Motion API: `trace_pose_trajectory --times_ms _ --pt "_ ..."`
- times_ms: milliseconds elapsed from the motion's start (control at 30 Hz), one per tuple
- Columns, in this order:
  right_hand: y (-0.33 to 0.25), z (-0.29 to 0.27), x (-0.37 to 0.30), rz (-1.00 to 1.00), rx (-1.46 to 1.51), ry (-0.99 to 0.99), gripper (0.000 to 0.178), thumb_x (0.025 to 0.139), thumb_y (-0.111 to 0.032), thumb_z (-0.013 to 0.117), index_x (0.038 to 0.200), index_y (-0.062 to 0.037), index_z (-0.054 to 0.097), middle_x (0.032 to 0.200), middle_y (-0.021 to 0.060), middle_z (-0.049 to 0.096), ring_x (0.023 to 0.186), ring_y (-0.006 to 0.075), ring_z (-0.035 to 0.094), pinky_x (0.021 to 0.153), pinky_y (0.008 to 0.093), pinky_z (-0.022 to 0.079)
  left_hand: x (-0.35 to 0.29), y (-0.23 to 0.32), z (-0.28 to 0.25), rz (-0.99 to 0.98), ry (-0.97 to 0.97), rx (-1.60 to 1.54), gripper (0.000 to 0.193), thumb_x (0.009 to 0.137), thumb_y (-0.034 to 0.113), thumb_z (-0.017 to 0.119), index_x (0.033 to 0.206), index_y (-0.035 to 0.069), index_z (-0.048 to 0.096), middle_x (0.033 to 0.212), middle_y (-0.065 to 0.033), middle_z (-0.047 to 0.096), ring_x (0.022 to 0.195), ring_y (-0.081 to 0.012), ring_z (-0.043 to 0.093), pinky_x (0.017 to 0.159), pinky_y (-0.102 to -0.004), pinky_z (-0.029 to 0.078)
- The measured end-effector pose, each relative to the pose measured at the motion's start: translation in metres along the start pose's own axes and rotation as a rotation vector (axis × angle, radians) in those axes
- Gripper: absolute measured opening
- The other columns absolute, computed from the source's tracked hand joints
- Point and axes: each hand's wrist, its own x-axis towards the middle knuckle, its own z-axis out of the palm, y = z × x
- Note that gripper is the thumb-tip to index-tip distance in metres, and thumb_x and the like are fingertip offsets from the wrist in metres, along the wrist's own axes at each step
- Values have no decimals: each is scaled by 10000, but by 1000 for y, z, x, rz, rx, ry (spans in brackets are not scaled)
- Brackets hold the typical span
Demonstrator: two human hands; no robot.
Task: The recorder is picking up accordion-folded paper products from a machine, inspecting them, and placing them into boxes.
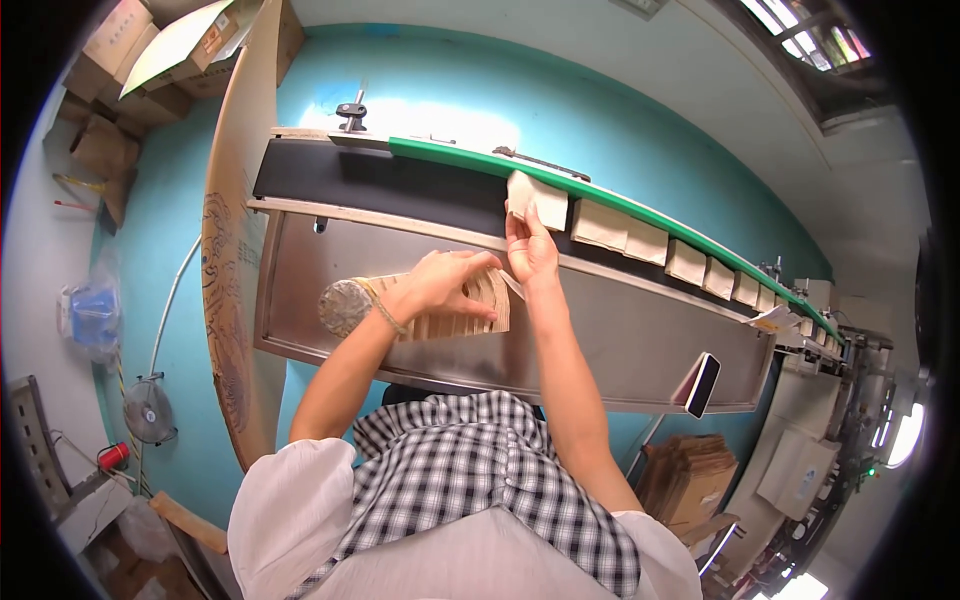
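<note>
My left hand (446, 287) curls over the right end of a row of thin, beige, folded paper pieces (425, 326) on the metal tray, fingers and thumb on either side. A round, grey, mottled block (346, 306) sits against the row's left end. Farther away, my right hand (530, 248) pinches the near left edge of a cream folded paper packet (542, 203) on the black conveyor belt (420, 187). That packet stands against the green guide rail (450, 150). What lies under my left palm is hidden.
More cream packets (600, 224) line the belt rightward along the rail. The steel tray (600, 335) runs below the belt, with a phone (704, 386) at its right end. A tall cardboard sheet (240, 230) stands at left. Flattened cartons (690, 476) and machinery (800, 470) are on the right.
</note>
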Motion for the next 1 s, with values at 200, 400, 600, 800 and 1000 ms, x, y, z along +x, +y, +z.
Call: trace_pose_trajectory --times_ms 200,400,600,800,1000 --pt "-39 -14 -62 402 -425 38 508 1003 -440 581 1199 27 561 1146 156 641 1007 279 665 865 362 558 -7 -10 5 -6 23 -25 734 707 582 785 1262 163 549 1079 -141 680 963 -346 674 829 -459 536" --pt "-11 -12 -135 -448 -1605 -188 428 950 -353 691 1164 15 641 989 73 678 871 130 627 767 283 526 -10 6 -10 -35 -4 66 800 695 547 815 1350 180 539 1216 -156 664 1041 -359 666 888 -451 529" --pt "-12 -41 -131 -114 -1207 -184 421 953 -346 693 1162 14 632 969 80 691 827 108 637 745 279 529 -18 -10 -2 -42 -1 28 864 682 538 827 1413 217 495 1255 -149 643 1091 -351 648 939 -452 504" --pt "-11 -23 -118 -106 -1262 -179 435 968 -374 663 1171 10 629 1026 80 697 880 124 643 772 287 526 -16 -2 -4 -19 70 22 798 693 507 831 1363 192 531 1230 -141 652 1086 -352 649 930 -449 511" --pt "-20 -46 -118 5 -1048 -147 369 988 -292 633 1172 28 631 1071 91 693 931 132 655 813 286 534 -18 -5 -6 -57 20 14 758 694 511 830 1303 150 559 1221 -145 653 1076 -359 648 925 -446 517"
